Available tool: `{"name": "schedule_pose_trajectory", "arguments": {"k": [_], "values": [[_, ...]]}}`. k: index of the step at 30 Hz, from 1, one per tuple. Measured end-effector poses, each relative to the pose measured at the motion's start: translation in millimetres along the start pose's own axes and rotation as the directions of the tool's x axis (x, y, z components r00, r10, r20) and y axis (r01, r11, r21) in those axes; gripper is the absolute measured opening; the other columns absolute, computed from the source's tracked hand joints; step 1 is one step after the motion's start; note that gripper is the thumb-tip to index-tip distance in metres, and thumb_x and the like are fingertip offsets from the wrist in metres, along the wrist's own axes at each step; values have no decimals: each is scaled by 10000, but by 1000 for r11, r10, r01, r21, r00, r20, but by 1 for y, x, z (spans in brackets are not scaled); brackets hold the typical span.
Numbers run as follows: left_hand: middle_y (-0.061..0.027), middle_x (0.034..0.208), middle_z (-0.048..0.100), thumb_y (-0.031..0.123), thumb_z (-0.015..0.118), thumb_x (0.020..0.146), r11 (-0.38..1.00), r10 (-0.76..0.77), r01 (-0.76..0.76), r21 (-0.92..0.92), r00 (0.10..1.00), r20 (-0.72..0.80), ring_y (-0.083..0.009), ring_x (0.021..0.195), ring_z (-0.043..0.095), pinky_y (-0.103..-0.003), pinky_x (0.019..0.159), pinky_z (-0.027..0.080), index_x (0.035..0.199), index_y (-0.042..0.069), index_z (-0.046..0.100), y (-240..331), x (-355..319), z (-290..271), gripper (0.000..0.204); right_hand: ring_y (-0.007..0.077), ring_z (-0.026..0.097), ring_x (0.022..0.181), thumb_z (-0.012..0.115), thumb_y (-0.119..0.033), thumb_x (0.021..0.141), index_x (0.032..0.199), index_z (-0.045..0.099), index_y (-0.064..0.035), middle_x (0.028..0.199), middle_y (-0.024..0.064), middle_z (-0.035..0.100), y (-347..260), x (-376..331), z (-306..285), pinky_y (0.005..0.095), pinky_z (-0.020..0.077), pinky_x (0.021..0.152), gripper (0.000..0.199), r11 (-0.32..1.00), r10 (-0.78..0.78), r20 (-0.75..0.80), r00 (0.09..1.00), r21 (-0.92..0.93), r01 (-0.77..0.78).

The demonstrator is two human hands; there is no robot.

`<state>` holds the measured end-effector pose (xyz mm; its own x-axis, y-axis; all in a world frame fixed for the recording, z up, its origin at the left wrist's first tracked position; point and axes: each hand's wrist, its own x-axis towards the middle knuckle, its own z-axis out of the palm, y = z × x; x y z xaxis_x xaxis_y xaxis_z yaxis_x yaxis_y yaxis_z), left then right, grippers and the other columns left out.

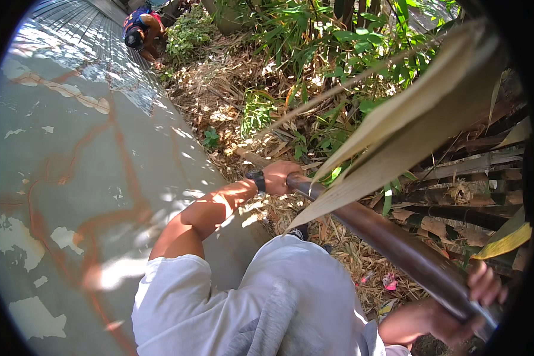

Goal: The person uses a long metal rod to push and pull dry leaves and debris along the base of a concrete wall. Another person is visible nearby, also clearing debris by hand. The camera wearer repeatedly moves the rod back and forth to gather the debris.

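Note:
A long, smooth, dark brown pole [391, 234] slants from the middle of the head view down to the lower right. My left hand [279, 177], a dark band at its wrist, is closed round the upper end. Lower down, my right hand [451, 323] grips the pole near its shiny lower end; motion blurs it, and its fingers show on the pole's far side. Broad dry tan leaves [391, 130] hang close to the camera, crossing in front of part of the pole.
A grey wall [71, 160] with peeling paint and reddish cracks stands to the left. Another person [142, 28] crouches beside it at the far end. Dry leaf litter [213, 83] covers the ground. Green plants [296, 41] grow ahead; dark stalks [474, 196] crowd the right.

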<state>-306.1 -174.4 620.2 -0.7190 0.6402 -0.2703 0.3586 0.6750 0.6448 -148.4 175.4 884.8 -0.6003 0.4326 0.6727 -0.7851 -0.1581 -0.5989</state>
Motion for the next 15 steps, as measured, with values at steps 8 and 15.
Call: {"name": "schedule_pose_trajectory", "arguments": {"k": [8, 15], "values": [[-294, 1317, 595, 290, 672, 872, 765, -644, 633, 120, 760, 88, -397, 1220, 592, -453, 939, 535, 1579, 75, 217, -165, -5, 120, 868, 249, 579, 984, 806, -178, 823, 1178, 432, -131, 987, 66, 541, 76, -157, -41, 493, 472, 954, 517, 914, 404, 101, 909, -65, -400], [-203, 1265, 663, 491, 570, 900, 908, -310, 222, 356, 926, 214, -365, 1161, 635, -440, 978, 506, 1340, 69, 599, -211, -58, 217, 610, 272, 567, 1099, 781, -181, 843, 1170, 496, -123, 1061, 71, 565, 66, -232, -181, 529, 420, 1073, 437, 796, 567, -374, 734, 19, -605]]}}
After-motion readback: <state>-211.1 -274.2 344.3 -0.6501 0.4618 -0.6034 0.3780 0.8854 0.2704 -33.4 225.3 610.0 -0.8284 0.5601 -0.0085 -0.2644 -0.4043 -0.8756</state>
